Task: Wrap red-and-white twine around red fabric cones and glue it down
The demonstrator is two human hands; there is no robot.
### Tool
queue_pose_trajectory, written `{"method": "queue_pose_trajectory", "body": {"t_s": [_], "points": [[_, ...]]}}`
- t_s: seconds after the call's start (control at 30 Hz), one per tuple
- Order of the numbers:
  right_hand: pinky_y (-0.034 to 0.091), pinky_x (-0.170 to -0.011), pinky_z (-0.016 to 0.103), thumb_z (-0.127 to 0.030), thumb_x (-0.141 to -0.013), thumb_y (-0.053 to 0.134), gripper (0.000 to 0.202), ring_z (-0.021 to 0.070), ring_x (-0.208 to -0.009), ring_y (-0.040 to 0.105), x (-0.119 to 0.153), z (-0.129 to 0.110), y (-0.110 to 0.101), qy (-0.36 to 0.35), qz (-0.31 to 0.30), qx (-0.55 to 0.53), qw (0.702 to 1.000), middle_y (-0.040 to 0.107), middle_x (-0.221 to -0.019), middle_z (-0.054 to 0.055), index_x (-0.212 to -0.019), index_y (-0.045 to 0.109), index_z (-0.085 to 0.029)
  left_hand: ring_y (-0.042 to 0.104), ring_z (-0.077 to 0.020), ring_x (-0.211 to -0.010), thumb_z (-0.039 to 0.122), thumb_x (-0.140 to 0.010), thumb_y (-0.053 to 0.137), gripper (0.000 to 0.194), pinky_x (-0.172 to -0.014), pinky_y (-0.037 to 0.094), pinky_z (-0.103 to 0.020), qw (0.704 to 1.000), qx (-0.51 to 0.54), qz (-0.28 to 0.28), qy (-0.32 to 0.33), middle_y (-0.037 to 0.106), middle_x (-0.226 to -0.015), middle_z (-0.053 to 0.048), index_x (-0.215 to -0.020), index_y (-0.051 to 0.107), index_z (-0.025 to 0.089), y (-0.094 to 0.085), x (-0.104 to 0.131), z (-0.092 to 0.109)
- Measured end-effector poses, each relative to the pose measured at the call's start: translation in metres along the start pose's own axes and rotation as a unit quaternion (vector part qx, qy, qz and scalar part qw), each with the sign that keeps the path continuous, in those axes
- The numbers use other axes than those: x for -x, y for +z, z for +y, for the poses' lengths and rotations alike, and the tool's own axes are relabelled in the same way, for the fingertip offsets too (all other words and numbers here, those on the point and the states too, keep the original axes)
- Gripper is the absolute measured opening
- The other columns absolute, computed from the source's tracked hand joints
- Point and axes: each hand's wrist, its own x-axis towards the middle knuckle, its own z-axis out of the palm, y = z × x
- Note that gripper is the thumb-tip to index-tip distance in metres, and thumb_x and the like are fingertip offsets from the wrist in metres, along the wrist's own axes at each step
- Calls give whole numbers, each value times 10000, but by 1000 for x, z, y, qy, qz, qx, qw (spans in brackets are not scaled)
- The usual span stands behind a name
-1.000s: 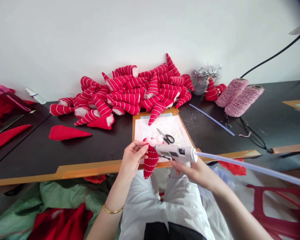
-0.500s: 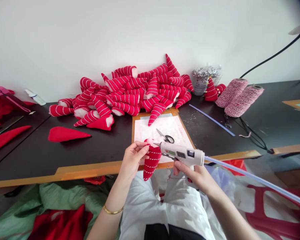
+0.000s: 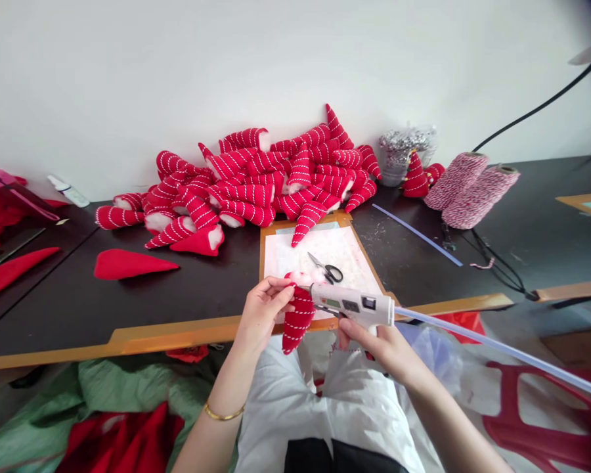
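My left hand (image 3: 267, 309) pinches the rim of a red felt cone (image 3: 298, 322) wound with white-flecked cord. The cone hangs point down, and white stuffing shows at its open top. In my right hand (image 3: 374, 341) is a white glue gun (image 3: 352, 301), its nozzle at the cone's rim close to my left fingertips. A long clear glue stick (image 3: 487, 348) runs out of the gun's back to the right. Scissors with black handles (image 3: 333, 272) lie just beyond the cone on a white sheet (image 3: 280, 253).
A heap of stuffed, cord-wound red cones (image 3: 249, 190) lies against the wall. Plain red felt cones (image 3: 132, 264) are on the left. To the right are two spools of red-and-white twine (image 3: 480, 197), a loose glue stick (image 3: 418, 235) and a tub of silver trim (image 3: 398, 154).
My right hand has brought the glue gun slightly left, so its nozzle now sits farther over the cone's rim. My left hand keeps its pinch on the cone.
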Motion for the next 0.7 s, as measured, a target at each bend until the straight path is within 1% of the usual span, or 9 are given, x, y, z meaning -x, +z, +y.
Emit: {"method": "queue_pose_trajectory", "body": {"t_s": [0.1, 0.17, 0.23, 0.27, 0.33, 0.37, 0.43, 0.53, 0.7], "points": [[487, -714, 330, -584, -941, 577, 429, 234, -786, 611, -1, -1, -1, -17, 31, -4, 999, 670, -783, 75, -760, 636, -200, 687, -130, -741, 331, -685, 869, 301, -656, 555, -199, 999, -43, -31, -4, 756, -871, -44, -896, 728, 169, -3, -5, -3], [480, -745, 337, -586, -944, 570, 436, 240, -793, 610, -2, 0, -1, -37, 43, -9, 998, 664, -777, 75, -750, 640, -202, 680, -146, -735, 344, -736, 828, 259, -643, 552, -218, 993, -107, -38, 18, 749, -875, -57, -906, 741, 168, -6, -12, -5], [474, -751, 343, -597, -942, 563, 449, 248, -793, 613, -3, 3, 0, -48, 49, -14, 998, 657, -778, 75, -739, 641, -204, 656, -151, -701, 361, -767, 795, 217, -592, 528, -222, 980, -183, -25, 73, 721, -859, -56, -857, 747, 169, -9, -20, -7], [472, -750, 345, -600, -941, 563, 451, 250, -797, 615, -3, 5, 1, -50, 55, -15, 997, 657, -786, 77, -741, 642, -204, 651, -157, -719, 364, -776, 784, 203, -582, 516, -222, 970, -216, -18, 107, 707, -884, -58, -831, 746, 173, -9, -24, -8], [470, -763, 349, -595, -943, 564, 446, 254, -813, 618, -5, 9, 6, -56, 75, -16, 995, 660, -810, 82, -753, 640, -198, 655, -175, -826, 357, -800, 759, 175, -616, 500, -218, 951, -264, -15, 162, 689, -976, -66, -807, 739, 183, -10, -31, -8], [469, -773, 351, -590, -944, 564, 443, 253, -818, 618, -6, 11, 8, -61, 87, -16, 994, 661, -817, 85, -759, 637, -194, 650, -178, -865, 352, -818, 741, 164, -646, 492, -217, 943, -280, -18, 178, 689, -999, -66, -812, 733, 188, -10, -34, -8], [467, -785, 350, -583, -945, 566, 443, 244, -804, 614, -9, 17, 14, -75, 108, -15, 991, 654, -802, 85, -756, 628, -187, 633, -166, -824, 355, -857, 697, 161, -671, 462, -221, 935, -305, -21, 180, 705, -935, -48, -839, 717, 196, -9, -38, -8], [473, -748, 334, -576, -937, 577, 441, 219, -743, 599, -14, 26, 22, -94, 136, -18, 986, 632, -747, 69, -741, 618, -183, 591, -156, -705, 378, -879, 661, 192, -680, 433, -243, 933, -324, -23, 153, 694, -778, -13, -832, 686, 193, -7, -42, -8], [476, -645, 302, -545, -916, 603, 393, 174, -632, 554, -19, 32, 28, -84, 151, -15, 985, 615, -708, 43, -767, 629, -182, 613, -182, -748, 410, -880, 631, 236, -732, 447, -276, 946, -300, -54, 115, 698, -793, -16, -834, 667, 182, -5, -47, -7]]}}
